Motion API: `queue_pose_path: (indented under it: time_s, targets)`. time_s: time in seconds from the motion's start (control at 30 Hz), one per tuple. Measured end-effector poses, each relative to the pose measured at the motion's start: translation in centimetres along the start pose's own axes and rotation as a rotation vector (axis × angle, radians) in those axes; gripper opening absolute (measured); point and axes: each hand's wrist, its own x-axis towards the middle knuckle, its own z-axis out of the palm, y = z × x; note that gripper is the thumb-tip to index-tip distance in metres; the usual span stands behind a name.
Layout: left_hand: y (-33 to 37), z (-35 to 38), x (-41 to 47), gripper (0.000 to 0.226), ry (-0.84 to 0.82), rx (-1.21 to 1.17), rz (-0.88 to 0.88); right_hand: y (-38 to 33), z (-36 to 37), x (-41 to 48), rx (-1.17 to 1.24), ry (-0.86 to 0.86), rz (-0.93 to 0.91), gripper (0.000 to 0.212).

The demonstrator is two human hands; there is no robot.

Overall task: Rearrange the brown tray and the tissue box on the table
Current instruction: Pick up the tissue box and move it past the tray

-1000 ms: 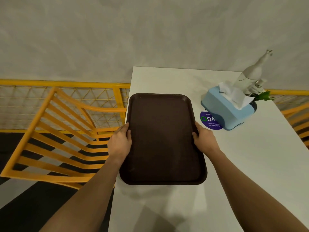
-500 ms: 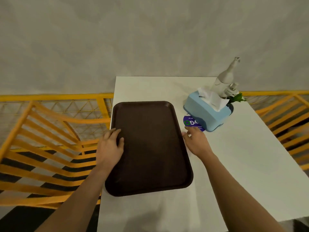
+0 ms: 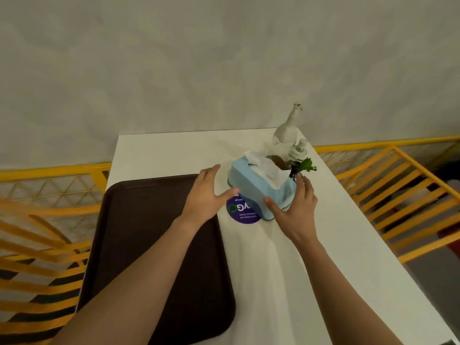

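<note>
My two hands are spread open on either side of the blue tissue box [image 3: 261, 189], which sits toward the far right part of the white desk [image 3: 286, 270]. My right hand [image 3: 292, 210] cups the box's near right corner, thumb lying along its near end and fingers reaching up its right side; it looks to be touching the box, though I cannot tell how firmly. My left hand [image 3: 206, 195] hovers just left of the box with fingers splayed and the thumb stretched toward the box's left edge, at or just short of it; whether it actually touches I cannot tell. Neither hand is clamped around anything. A white tissue [image 3: 263, 166] sticks up out of the box's top slot. Under the box's near end lies a round purple sticker [image 3: 242, 212], partly covered by the box. The brown tray [image 3: 139, 232] lies flat on the left part of the desk, long side running away from me, its left edge at the desk's edge; my left forearm crosses over it. Behind the box stand a white bottle [image 3: 286, 128], a smaller pump bottle [image 3: 300, 149] and a little green plant [image 3: 305, 166]. Yellow slatted chairs [image 3: 398, 202] sit at both sides of the desk.
</note>
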Motion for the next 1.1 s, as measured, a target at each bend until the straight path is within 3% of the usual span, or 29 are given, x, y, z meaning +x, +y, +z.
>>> queue_pose_path:
  time_s: [0.1, 0.23, 0.4, 0.77, 1.1]
  targets:
    - [0.1, 1.8, 3.0, 0.113, -0.093, 0.006, -0.019, 1.6, 0.7, 0.9, 0.068, -0.055, 0.065, 0.127]
    - [-0.8, 3.4, 6.3, 0.134, -0.207, 0.029, -0.066, 3.7, 2.1, 1.0, 0.138, -0.112, 0.111, 0.130]
    - [-1.8, 4.4, 8.6, 0.145, -0.307, 0.011, -0.063, 5.3, 2.9, 0.6, 0.323, -0.156, 0.112, 0.108]
    - [-2.9, 3.4, 9.7, 0.107, -0.257, -0.069, 0.014, 4.4, 4.5, 1.5, 0.353, -0.230, 0.122, 0.103]
    - [-5.6, -0.4, 12.7, 0.095, -0.230, -0.081, -0.057, 0.6, 8.4, 4.6, 0.407, -0.260, 0.087, 0.096]
